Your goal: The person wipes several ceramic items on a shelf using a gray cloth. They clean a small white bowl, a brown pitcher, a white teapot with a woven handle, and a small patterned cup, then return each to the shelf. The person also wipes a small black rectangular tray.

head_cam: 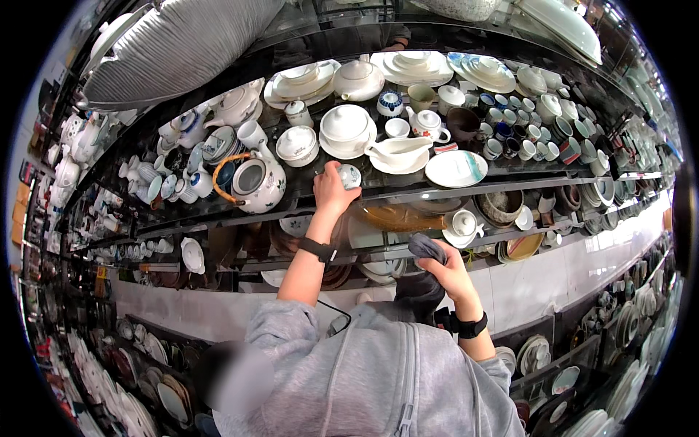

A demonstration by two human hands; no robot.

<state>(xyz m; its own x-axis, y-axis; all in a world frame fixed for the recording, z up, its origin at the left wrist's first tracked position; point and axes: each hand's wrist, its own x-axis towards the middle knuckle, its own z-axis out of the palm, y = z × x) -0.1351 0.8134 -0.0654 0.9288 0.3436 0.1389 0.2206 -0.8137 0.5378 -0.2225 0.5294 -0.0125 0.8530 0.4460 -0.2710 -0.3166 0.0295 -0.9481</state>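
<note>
My left hand [329,191] is at the front of the display shelf, its fingers around a small domed white ceramic lid [349,177] with leaf decoration. Whether the lid rests on the shelf or is lifted cannot be seen. To its left stands a white teapot [259,185] with a floral pattern and a bamboo-coloured handle [219,173]; its top is uncovered. Lower and to the right, my right hand [449,271] grips a bunched dark grey cloth [427,248] in front of the shelf edge.
Behind the lid stand a lidded white tureen [345,127], a lidded bowl [297,145] and a sauce boat [400,152]. An oval dish [456,169] lies near the front edge. Several small cups [527,150] crowd the right. A large ribbed grey vessel [180,52] overhangs the upper left.
</note>
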